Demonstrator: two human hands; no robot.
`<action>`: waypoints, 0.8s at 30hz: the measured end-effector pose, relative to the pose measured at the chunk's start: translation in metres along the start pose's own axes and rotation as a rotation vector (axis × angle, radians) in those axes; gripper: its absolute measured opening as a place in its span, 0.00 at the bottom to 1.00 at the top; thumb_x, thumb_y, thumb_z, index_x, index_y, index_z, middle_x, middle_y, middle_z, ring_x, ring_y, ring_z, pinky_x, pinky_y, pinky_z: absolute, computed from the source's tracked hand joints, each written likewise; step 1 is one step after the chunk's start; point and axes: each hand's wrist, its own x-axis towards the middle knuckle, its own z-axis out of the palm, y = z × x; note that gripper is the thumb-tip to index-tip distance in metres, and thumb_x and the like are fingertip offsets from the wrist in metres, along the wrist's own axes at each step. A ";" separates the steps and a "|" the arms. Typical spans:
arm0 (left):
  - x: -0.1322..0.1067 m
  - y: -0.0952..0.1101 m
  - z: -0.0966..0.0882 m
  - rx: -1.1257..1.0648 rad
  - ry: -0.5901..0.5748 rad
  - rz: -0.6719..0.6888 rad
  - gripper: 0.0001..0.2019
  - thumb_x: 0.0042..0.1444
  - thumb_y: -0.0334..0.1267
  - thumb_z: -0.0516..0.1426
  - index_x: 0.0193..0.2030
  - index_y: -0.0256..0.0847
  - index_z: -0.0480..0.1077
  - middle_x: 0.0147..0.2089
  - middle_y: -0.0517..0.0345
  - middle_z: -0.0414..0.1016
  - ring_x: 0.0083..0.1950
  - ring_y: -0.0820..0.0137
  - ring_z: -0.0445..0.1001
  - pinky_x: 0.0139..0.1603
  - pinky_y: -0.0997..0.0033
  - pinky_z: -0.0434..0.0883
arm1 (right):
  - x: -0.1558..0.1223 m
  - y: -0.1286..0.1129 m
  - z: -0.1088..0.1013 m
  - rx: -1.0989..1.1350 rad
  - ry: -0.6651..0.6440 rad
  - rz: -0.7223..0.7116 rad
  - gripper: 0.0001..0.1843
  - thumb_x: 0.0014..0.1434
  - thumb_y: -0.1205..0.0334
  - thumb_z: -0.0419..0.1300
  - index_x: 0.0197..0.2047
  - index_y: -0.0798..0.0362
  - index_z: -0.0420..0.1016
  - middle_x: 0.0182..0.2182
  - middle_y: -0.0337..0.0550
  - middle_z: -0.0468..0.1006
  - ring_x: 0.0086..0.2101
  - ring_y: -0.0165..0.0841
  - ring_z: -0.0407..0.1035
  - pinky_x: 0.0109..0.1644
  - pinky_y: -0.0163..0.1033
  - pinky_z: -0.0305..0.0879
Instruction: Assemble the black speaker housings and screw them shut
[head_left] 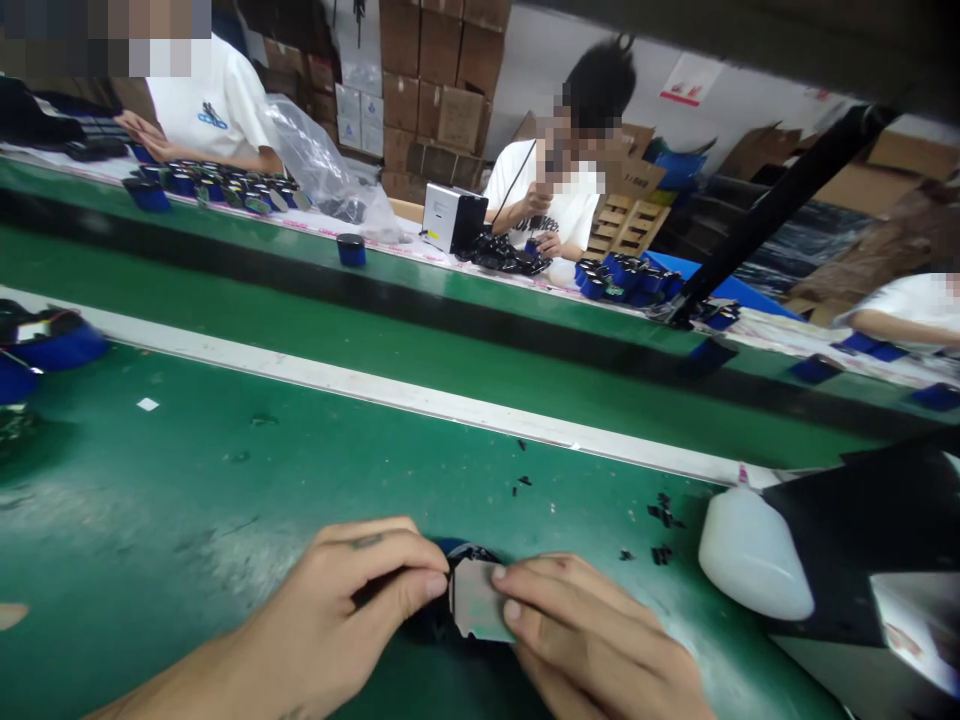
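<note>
At the front middle of the green bench sits a round dark-blue and black housing (471, 549), mostly covered by my hands. Over its opening lies a flat grey square piece (478, 602) with clipped corners. My left hand (352, 590) is closed at the housing's left rim, thumb and forefinger pinched together beside the grey piece's edge. From the right, my right hand (600, 630) grips the grey piece with its fingertips on the right edge. The lower part of the housing is in shadow.
A white plastic bottle (754, 553) stands at right beside a black box (855, 530). Black scraps (663, 512) dot the bench. Blue housings (56, 340) sit at the left edge. Beyond a white rail (360, 385) runs a green conveyor; several people work across it.
</note>
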 end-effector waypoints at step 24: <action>-0.004 -0.003 -0.006 -0.070 -0.308 -0.262 0.27 0.52 0.41 0.66 0.58 0.64 0.67 0.60 0.64 0.71 0.64 0.54 0.64 0.62 0.51 0.62 | -0.006 0.011 -0.013 0.242 -0.121 0.549 0.10 0.47 0.56 0.75 0.34 0.44 0.83 0.40 0.42 0.85 0.40 0.39 0.81 0.52 0.42 0.76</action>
